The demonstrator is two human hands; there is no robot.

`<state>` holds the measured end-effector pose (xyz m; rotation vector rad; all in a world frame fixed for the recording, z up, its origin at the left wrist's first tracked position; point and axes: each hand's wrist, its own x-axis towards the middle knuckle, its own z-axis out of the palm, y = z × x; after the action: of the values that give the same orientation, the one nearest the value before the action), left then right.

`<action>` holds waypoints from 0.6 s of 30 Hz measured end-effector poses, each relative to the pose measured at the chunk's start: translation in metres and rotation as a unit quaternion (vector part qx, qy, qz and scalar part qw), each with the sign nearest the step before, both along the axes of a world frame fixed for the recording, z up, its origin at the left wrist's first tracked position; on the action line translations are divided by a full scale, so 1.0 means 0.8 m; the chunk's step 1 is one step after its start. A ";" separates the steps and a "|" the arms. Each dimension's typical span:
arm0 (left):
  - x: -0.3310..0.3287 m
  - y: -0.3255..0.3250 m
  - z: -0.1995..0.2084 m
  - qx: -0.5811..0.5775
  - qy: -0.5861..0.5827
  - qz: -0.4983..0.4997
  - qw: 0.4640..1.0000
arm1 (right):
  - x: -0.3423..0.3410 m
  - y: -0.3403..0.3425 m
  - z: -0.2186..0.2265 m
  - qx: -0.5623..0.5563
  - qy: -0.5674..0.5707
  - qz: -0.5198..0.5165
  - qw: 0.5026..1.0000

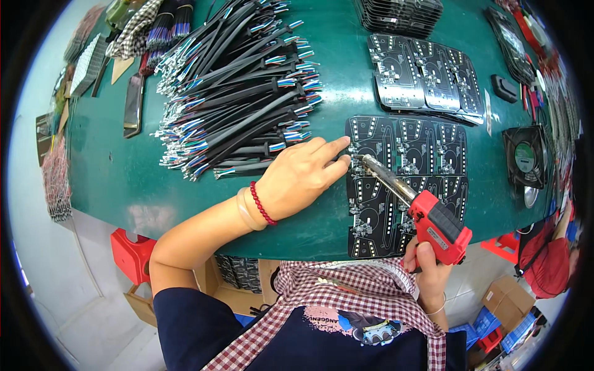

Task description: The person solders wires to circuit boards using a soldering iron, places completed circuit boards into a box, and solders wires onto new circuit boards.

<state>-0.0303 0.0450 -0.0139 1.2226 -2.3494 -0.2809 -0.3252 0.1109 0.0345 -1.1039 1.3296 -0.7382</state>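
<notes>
My right hand (428, 267) grips a red and black soldering gun (436, 226). The gun's metal tip points up and left, reaching the left edge of a panel of black circuit boards (405, 191). Close to that tip, the thumb and forefinger of my left hand (303, 172) are pinched together at the panel's edge. What they hold, if anything, is too small to make out. Left of the panel lies a large pile of black-sleeved cables (247, 93) with coloured wire ends and white connectors; my left hand is at its lower right side.
Behind the panel sit a second stack of circuit boards (427, 77) and a taller stack (399, 15). A black fan (525, 157) stands at the right edge of the green table (297, 232). A phone (133, 105) lies left of the cables. Red stools (131, 255) stand below.
</notes>
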 end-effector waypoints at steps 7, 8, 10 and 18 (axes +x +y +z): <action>-0.003 0.000 0.003 0.003 -0.004 0.009 1.000 | -0.009 0.002 0.003 -0.010 -0.029 -0.022 0.999; -0.003 0.000 0.003 0.009 0.002 0.010 1.000 | -0.010 0.003 0.003 -0.007 -0.027 -0.018 0.999; -0.002 -0.001 0.003 0.021 0.013 0.014 1.000 | -0.007 0.005 0.001 0.004 -0.029 -0.019 0.999; -0.001 -0.001 0.003 0.034 0.031 0.013 0.999 | -0.005 0.009 -0.008 0.009 -0.036 -0.006 0.999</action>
<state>-0.0310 0.0442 -0.0114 1.2570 -2.2855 -0.3862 -0.3294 0.1179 0.0285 -1.0464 1.2814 -0.7667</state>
